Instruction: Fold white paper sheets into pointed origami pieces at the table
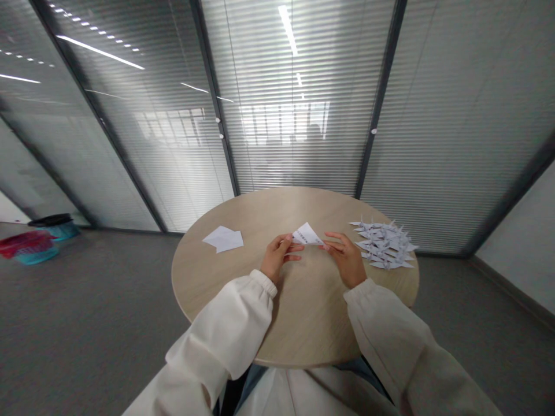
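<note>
A small white sheet of paper folded into a triangle (307, 234) is held just above the round wooden table (243, 289), between both hands. My left hand (277, 256) pinches its left corner with thumb and fingers closed. My right hand (347, 257) pinches its right corner, fingers closed on the edge. Both arms wear cream-white sleeves. A pile of several folded paper cranes (385, 244) lies on the table right of my right hand. A few flat white sheets (224, 238) lie on the table left of my left hand.
Glass partition walls with closed blinds (299, 104) stand behind the table. Two low baskets, one black-rimmed (55, 225) and one red and teal (26, 247), sit on the grey floor at far left. Grey carpet surrounds the table.
</note>
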### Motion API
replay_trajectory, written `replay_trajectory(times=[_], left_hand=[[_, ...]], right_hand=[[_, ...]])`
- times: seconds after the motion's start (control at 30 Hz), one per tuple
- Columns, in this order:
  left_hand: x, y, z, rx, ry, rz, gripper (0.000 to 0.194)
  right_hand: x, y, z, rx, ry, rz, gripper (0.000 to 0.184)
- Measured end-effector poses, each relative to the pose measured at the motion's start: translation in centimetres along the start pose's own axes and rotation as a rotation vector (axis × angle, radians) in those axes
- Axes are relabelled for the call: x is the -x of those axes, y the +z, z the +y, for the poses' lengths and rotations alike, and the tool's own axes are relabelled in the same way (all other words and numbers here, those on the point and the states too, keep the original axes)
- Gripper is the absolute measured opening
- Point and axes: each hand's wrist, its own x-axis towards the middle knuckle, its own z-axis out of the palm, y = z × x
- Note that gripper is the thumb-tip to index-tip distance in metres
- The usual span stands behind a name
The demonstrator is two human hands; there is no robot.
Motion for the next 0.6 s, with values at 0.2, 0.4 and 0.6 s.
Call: replay_trajectory(times=[0.2,0.4,0.6], left_hand=[[0.03,0.07,0.05,0.004,0.007,0.010,0.031],[0.07,0.16,0.13,-0.019,0.009,-0.034,0.034],[0.12,0.17,0.02,-0.041,0.009,-0.060,0.032]], right_hand=[[0.16,0.11,-0.25,0.004,0.017,-0.003,0.035],[0.17,0.10,-0.33,0.008,0.019,0.005,0.037],[0.21,0.07,-0.32,0.031,0.008,0.004,0.039]])
